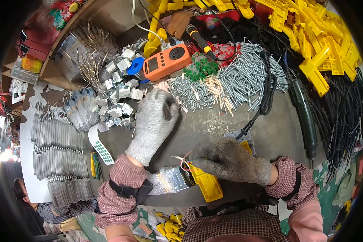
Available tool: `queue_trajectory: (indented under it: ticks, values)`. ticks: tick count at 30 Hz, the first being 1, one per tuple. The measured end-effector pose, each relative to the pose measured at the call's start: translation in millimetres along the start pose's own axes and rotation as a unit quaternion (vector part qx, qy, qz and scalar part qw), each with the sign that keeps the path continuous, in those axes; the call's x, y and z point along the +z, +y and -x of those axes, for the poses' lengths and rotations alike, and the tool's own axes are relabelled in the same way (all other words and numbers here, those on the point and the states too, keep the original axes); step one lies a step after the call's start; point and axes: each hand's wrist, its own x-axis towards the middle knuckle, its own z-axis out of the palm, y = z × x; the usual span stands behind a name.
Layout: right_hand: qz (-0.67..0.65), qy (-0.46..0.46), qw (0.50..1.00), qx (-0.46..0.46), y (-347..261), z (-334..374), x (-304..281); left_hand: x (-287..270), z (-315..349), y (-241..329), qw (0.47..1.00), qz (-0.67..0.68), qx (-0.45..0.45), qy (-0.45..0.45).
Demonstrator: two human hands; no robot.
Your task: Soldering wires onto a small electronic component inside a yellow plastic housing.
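Observation:
My left hand (pixel 153 123), in a grey knit glove, reaches to the near edge of a heap of small beige pieces (pixel 162 86). Its thumb and fingers are curled together; what they pinch, if anything, is hidden. My right hand (pixel 234 160), in a darker, soiled glove, has its fingers closed at thin coloured wires (pixel 184 162). Just below it a yellow plastic housing (pixel 211 188) lies tilted at the table's near edge. Beside that housing, a clear plastic-wrapped part (pixel 171 180) touches the table.
Screws (pixel 246 76) and green-tipped pieces (pixel 201 66) are heaped beyond my hands, near an orange meter (pixel 167 62). An electric screwdriver (pixel 303 113) lies right, beside black cables (pixel 336 121). Grey wire bundles (pixel 60 163) and cutters (pixel 95 165) are left; yellow housings (pixel 322 52) fill the far right.

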Motion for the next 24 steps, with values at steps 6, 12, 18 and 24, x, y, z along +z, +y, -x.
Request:
queue_trajectory:
  ticks: [6, 12, 18, 24]
  values:
    - [-0.048, 0.005, 0.997, 0.065, -4, 0, -4, -44, 64, 36, 0.922, 0.33, -0.196, 0.048]
    - [-0.087, 0.021, 0.995, 0.045, -3, -2, 2, -26, 86, 18, 0.842, 0.446, -0.305, 0.015]
    - [-0.03, 0.027, 0.999, 0.033, -4, 1, 2, -53, 113, 70, 0.839, 0.48, -0.256, 0.023]
    - [0.0, 0.014, 1.0, 0.0, 1, 1, 5, -49, 121, 75, 0.861, 0.438, -0.257, 0.02]
